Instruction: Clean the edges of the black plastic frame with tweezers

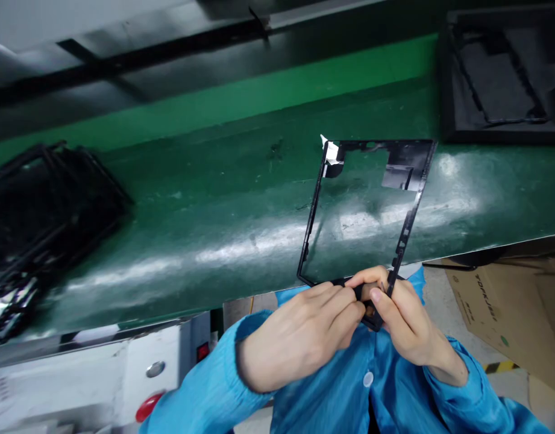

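Observation:
A thin black rectangular frame (pixel 313 211) leans over the edge of the green bench, its near end in front of my chest. A white crumpled piece (pixel 332 153) sticks to its far left corner, and a dark glossy patch (pixel 399 172) covers the inside of the far right corner. My right hand (pixel 406 316) pinches the near right corner between thumb and fingers. My left hand (pixel 308 331) is closed at the near edge beside it, fingers curled under. Its fingertips are hidden, along with any small part between the two hands.
On the left of the green bench (pixel 223 211) lies a blurred pile of black frames (pixel 51 211). A dark tray (pixel 507 135) with another frame inside stands at the far right. Below the bench are a white machine with a red button (pixel 149 407) and a cardboard box (pixel 498 307).

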{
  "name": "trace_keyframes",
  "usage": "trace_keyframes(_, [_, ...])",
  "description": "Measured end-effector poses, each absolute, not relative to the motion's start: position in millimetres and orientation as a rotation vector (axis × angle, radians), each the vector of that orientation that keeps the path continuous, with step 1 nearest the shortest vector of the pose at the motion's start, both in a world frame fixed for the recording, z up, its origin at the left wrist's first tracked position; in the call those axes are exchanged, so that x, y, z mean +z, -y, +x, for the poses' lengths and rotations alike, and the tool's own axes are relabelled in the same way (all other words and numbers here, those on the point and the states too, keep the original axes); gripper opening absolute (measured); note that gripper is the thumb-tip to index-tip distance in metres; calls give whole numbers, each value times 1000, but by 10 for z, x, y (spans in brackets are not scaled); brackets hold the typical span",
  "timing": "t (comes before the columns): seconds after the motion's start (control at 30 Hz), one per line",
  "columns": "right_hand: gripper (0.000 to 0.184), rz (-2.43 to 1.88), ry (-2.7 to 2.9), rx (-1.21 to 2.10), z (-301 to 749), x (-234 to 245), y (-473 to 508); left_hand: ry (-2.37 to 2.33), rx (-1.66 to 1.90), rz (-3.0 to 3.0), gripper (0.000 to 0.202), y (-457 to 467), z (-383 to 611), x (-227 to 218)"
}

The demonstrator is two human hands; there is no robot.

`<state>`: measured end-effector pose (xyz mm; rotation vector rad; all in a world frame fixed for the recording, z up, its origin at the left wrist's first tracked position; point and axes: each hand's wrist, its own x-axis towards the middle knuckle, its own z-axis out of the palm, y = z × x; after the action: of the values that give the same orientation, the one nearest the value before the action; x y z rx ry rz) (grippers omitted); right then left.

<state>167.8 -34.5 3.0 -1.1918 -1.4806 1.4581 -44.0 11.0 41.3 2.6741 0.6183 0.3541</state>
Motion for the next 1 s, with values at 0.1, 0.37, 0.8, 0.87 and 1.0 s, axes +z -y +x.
trace_keyframes(0.1, [33, -1187, 1538, 1426, 1693, 24, 343, -625, 352, 2692, 21, -121, -432, 384])
trace_keyframes(0.37, [36, -1127, 1492, 1474, 1725, 40, 314, -649, 413, 2631, 20, -181, -444, 422])
trace_keyframes(0.8, [35, -1068, 1198, 1656, 1699, 11, 341, -678, 482, 2348, 7, -180, -517, 500])
trace_keyframes(0.87, [35, -1069, 1202, 1654, 1694, 23, 340, -681, 467, 2369, 8, -161, -509, 501])
trace_keyframes(1.0, [34, -1112, 1255, 1633, 1694, 55, 332, -689, 440, 2486, 13, -120, -475, 479])
